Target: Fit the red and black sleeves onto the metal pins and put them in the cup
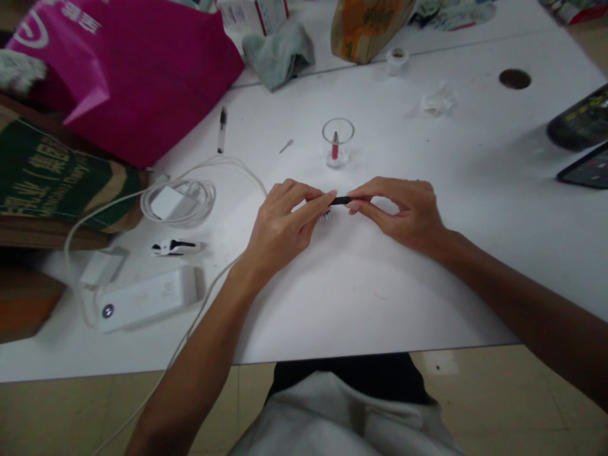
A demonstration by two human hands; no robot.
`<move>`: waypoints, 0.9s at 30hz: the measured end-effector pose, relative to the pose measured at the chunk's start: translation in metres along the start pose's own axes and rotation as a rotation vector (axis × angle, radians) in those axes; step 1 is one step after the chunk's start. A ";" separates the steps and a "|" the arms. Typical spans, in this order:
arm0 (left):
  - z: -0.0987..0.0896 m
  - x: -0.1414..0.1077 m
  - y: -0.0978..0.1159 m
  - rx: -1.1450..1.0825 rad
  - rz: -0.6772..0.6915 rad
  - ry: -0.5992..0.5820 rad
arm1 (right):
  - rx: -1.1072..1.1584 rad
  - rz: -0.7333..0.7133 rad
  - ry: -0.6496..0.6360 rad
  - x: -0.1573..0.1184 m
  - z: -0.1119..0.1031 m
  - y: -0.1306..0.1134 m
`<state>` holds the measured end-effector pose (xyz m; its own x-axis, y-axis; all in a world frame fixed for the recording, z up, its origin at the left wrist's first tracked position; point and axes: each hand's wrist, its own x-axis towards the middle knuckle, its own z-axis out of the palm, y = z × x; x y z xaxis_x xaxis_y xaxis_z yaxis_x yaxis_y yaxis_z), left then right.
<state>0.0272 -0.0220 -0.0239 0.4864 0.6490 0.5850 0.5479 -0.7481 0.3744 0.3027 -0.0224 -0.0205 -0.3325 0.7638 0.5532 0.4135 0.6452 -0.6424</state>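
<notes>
Between my two hands is a short black stick-like piece [341,201], held roughly level above the white table [361,304]. My left hand [288,218] pinches its left end with thumb and fingertips. My right hand [401,208] pinches the right end the same way. Small pale prongs or bristles [325,215] show just under my left fingertips; I cannot tell whether they belong to the black piece. Beyond my hands stands a clear glass cup [338,132] with a red, metal-tipped item [335,147] upright inside. A thin small metal piece [286,146] lies left of the cup.
On the left lie a pen [222,130], a coiled white cable with charger [173,202], nail clippers [175,247] and a white power bank [147,301]. A magenta bag [142,69] stands behind them. Crumpled tissue [439,101], a dark bottle [582,120] and a phone [586,168] are at right.
</notes>
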 end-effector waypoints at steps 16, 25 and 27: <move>0.000 0.001 0.003 0.013 -0.001 0.011 | -0.016 0.007 -0.007 -0.002 0.001 0.000; -0.002 0.003 0.007 0.032 -0.004 0.013 | -0.022 -0.025 -0.015 -0.003 0.001 0.000; -0.002 0.003 0.007 0.031 0.027 0.027 | -0.014 -0.052 -0.013 -0.002 0.001 0.000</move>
<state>0.0308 -0.0255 -0.0184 0.4832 0.6242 0.6139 0.5560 -0.7604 0.3356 0.3025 -0.0237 -0.0225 -0.3645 0.7295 0.5787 0.4072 0.6838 -0.6055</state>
